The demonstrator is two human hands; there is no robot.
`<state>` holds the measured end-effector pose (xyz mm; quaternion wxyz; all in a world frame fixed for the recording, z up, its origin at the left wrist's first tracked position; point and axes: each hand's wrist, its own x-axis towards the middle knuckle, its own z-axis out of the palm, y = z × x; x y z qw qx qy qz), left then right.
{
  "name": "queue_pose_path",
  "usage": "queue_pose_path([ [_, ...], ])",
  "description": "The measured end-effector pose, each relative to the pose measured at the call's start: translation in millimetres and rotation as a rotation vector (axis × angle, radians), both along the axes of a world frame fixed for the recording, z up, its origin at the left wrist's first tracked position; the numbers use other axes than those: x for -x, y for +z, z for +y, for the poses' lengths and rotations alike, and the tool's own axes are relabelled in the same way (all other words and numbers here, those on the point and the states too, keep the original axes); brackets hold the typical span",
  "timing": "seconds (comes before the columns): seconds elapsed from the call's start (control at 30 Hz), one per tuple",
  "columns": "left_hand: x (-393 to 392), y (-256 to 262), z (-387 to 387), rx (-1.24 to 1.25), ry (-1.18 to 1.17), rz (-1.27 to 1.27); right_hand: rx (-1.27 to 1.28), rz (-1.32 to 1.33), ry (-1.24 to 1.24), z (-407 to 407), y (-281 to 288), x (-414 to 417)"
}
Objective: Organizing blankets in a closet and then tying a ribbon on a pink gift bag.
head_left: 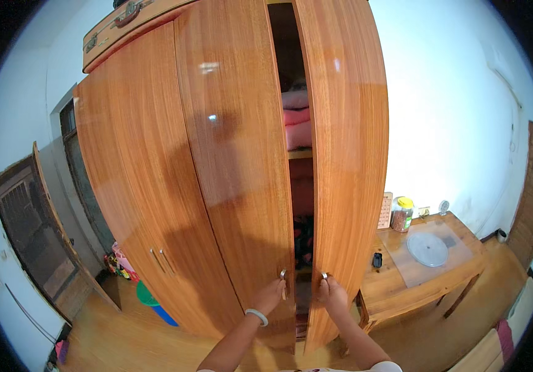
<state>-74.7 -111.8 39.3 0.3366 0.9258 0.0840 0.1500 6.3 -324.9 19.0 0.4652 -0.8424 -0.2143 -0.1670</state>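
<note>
A tall glossy wooden wardrobe (145,153) stands before me. My left hand (271,294) grips the metal handle (283,273) of the door (243,153) left of the gap, and a pale bangle circles that wrist. The other handle (324,275) is in the grasp of my right hand (333,295), on the right door (348,139). That door stands ajar. Through the narrow opening I see folded pink bedding (298,128) on a shelf (300,154); dark patterned fabric (303,239) shows lower down. Much of the inside is dark or hidden.
To the right is a wooden table (399,302) with a round lid-like disc (428,249), a yellow-capped jar (402,215) and a small black object (377,260). A suitcase (131,28) rests atop the wardrobe. Left are a green-and-blue bin (148,295) and an open screen door (29,228).
</note>
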Motion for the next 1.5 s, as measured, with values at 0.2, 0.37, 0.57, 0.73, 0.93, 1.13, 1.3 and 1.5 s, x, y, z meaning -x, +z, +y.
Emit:
queue_pose_path([
  [0.2,-40.5,3.4,3.6,-0.008,0.063,0.012,0.166,-0.022,0.046,17.4,14.8,-13.8],
  [0.37,-70.3,3.2,3.1,-0.083,0.089,-0.060,0.275,-0.010,0.064,39.8,30.6,-39.8],
  [0.57,-81.0,10.2,3.1,-0.074,0.084,-0.048,0.215,-0.139,0.128,71.0,21.2,-87.1],
  [0.73,-93.9,6.7,7.3,-0.079,0.108,-0.027,0.372,-0.182,0.122,78.2,9.6,-104.1],
  [0.93,-99.2,1.3,17.9,-0.045,0.062,0.038,0.300,-0.221,0.159,82.4,3.2,-110.5],
  [1.13,-104.2,-16.5,28.7,0.101,-0.028,0.009,0.338,-0.185,0.121,81.7,-0.6,-112.2],
  [1.3,-85.3,-92.1,61.6,0.144,-0.134,0.063,0.274,-0.219,0.151,80.8,-4.2,-97.0],
  [1.5,54.8,-186.3,103.0,0.141,-0.246,0.522,0.009,-0.203,0.188,66.5,-82.2,-68.8],
])
